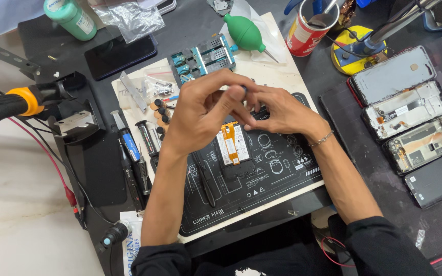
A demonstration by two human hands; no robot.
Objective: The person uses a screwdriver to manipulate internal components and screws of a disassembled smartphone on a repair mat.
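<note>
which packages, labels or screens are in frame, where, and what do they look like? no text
Green bottle: top left, white label.
Red can: top centre-right, white band, holds tools.
Clear plastic bag: top, beside the bottle, crumpled.
Dark phone: upper left, black screen, off.
White packet: bottom left, blue print.
Four opened phones: right edge, stacked in a column, one with a small white sticker.

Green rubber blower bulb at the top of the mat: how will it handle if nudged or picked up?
The green blower bulb looks round-bodied and lies on its side, so it would probably roll in an arc around its thin nozzle. It seems hollow, so likely light and squashy. The matte surface should grip well.
</note>
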